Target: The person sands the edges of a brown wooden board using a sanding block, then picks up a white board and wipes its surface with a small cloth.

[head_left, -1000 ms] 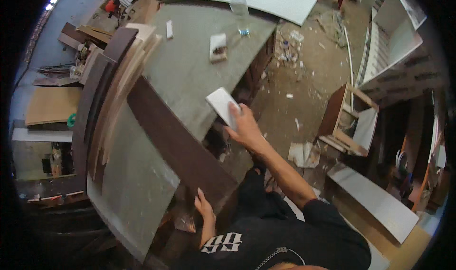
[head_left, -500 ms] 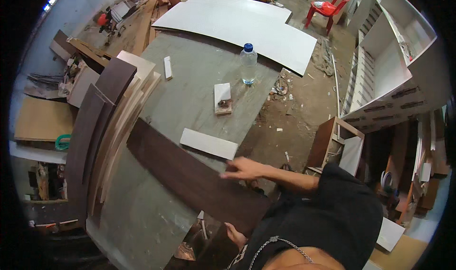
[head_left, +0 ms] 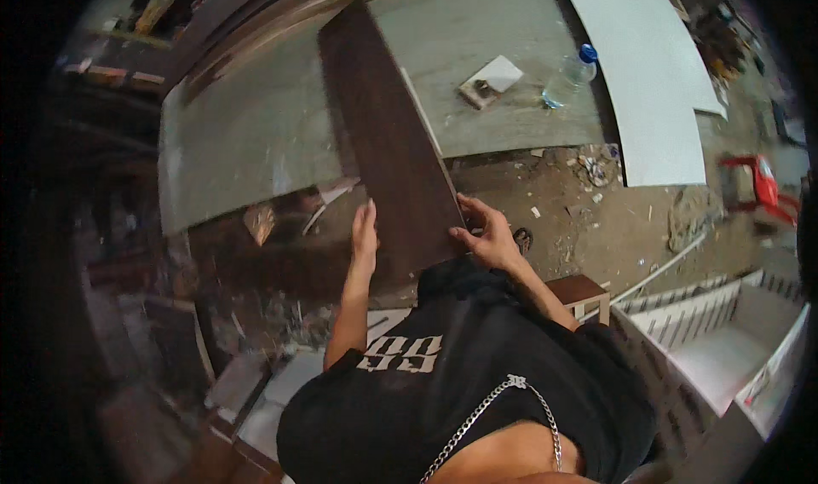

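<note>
- Fingers (head_left: 480,212) of your right hand (head_left: 492,239) curl, gripping the dark board (head_left: 383,139).
- Your left hand (head_left: 365,239): fingers straighter, hold unclear.
- The board's near end looks murky.

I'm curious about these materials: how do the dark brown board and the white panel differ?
The dark brown board looks narrower than the white panel. The right hand holds the dark brown board; no hand touches the white panel. Both are flat.

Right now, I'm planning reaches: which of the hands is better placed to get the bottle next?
Likely the right hand: it touches the dark board on the side toward the bottle; the left hand is opposite.
</note>
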Demonstrator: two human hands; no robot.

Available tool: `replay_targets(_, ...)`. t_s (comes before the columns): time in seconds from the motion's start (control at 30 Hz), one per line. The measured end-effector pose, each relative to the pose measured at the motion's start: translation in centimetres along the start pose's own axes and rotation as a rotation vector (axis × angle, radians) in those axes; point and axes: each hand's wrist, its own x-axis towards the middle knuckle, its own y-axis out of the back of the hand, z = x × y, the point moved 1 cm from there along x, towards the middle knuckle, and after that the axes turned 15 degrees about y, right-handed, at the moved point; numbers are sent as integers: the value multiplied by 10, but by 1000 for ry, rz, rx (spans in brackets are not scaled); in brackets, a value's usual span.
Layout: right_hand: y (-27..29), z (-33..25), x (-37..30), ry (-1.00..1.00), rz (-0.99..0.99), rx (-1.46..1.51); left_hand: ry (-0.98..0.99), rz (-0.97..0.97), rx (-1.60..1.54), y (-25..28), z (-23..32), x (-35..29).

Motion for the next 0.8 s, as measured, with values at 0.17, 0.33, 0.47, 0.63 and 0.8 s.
replay_targets(0.17,9,-9,-12,86,-75,-70,-76,59,-74,-21,-35,12)
replay_targets(0.33,-10,-47,-21,192,-92,-157,-20,-102,-325,-19,-83,35)
replay_targets(0.47,-29,-62,-23,310,-130,-184,-86,-451,-408,-59,-48,-29)
replay_targets(0.63,-73,-82,-13,368,-253,-313,-280,-675,-355,-41,-94,2)
replay_targets(0.8,-97,-68,-8,498,-323,-402,-221,-744,-382,-54,-80,12)
